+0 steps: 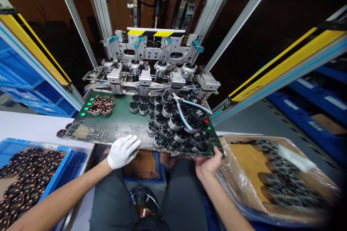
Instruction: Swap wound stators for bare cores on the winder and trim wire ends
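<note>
My left hand (124, 152), in a white glove, lies flat with its fingers stretched out across the front edge of a green work board (127, 124). At the board's front right corner my bare right hand (208, 163) holds the edge, thumb on top, the other fingers partly hidden below. Between and beyond the hands stand stacked black-and-silver stator cores (176, 122), with blue-handled nippers (187, 110) lying open on them. Copper-wound stators (101, 106) sit at the board's back left, loose wire ends sticking out.
Behind the board is a winding machine (151, 52) with several stator holders. At left, a blue tray (67, 155) holds wound stators. At right, a plastic-lined box (241, 166) contains more cores. Yellow-black striped posts (40, 48) flank both sides. A bin with copper scraps (161, 180) is below.
</note>
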Available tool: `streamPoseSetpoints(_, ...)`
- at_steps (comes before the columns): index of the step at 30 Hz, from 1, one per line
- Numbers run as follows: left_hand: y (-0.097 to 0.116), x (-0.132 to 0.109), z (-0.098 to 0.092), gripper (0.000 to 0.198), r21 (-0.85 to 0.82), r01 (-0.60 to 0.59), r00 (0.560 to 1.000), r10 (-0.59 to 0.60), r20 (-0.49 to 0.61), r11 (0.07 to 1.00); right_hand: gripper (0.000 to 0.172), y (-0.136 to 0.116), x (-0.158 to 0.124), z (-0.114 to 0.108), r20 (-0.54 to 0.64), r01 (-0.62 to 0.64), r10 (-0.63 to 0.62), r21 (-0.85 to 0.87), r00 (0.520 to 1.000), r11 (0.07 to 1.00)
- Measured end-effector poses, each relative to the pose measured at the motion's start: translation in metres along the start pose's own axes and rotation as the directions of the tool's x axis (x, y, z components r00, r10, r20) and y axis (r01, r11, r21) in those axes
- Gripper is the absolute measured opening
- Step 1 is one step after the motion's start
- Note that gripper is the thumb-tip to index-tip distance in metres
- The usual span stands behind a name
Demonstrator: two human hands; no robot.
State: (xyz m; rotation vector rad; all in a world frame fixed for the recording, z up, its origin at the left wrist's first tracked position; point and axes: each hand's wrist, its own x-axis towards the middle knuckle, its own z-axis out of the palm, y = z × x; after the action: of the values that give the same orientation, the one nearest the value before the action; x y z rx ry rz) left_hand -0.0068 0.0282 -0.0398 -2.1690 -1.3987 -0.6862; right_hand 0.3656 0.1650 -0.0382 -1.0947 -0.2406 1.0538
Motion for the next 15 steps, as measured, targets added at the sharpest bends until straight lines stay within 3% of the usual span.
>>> streamPoseSetpoints(6,-0.0012,-0.0019,0.0016,0.039,0.021,-0.010,1.000,0.010,-0.009,1.000,0.050,0.0000,-0.0026,0.0012,-0.014,-0.003,0.003,0.000,1.000,1.000)
streamPoseSetpoints(15,-0.0013,-0.0032,0.0050,0.034,-0.001,-0.020,0.999,0.020,-0.040,1.000,0.056,0.0005,-0.0009,0.0020,-0.028,-0.001,0.001,0.005,1.000,1.000)
